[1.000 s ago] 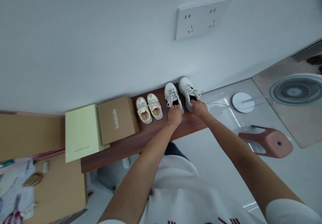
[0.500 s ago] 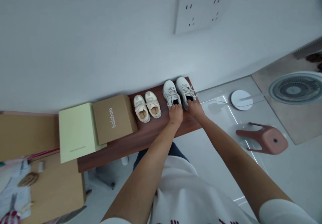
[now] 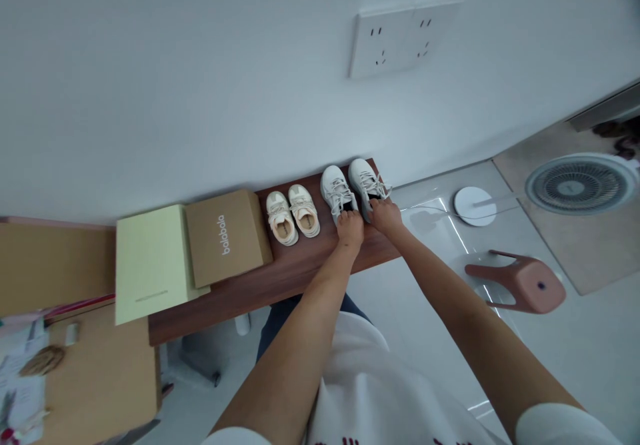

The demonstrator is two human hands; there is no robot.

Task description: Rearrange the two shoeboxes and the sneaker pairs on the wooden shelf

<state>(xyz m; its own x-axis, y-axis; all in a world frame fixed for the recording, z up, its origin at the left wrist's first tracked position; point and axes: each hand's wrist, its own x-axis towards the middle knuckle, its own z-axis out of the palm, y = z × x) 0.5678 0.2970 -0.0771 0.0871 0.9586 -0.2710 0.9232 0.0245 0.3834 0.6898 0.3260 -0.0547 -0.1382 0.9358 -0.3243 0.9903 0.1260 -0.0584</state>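
Two white lace-up sneakers stand side by side at the right end of a dark wooden shelf [image 3: 320,264], toes toward the wall. My left hand [image 3: 350,229] is closed on the heel of the left sneaker [image 3: 336,185]. The heel of the right sneaker [image 3: 365,177] is gripped by my right hand [image 3: 385,216]. Fingertips of both hands are partly hidden inside the shoe openings. To their left rests a smaller cream pair, a left shoe [image 3: 281,217] and a right shoe [image 3: 303,210], with nothing touching it.
A brown shoebox [image 3: 227,235] and a pale green box [image 3: 150,262] lie farther left on the shelf. Cardboard [image 3: 100,372] with papers is at lower left. On the right floor stand a fan [image 3: 577,185] and a pink stool [image 3: 537,285]. A socket plate [image 3: 405,38] is on the wall.
The view has shifted slightly. Both hands stay on the heels of the white sneakers, and the left sneaker sits a little farther left from the right one.
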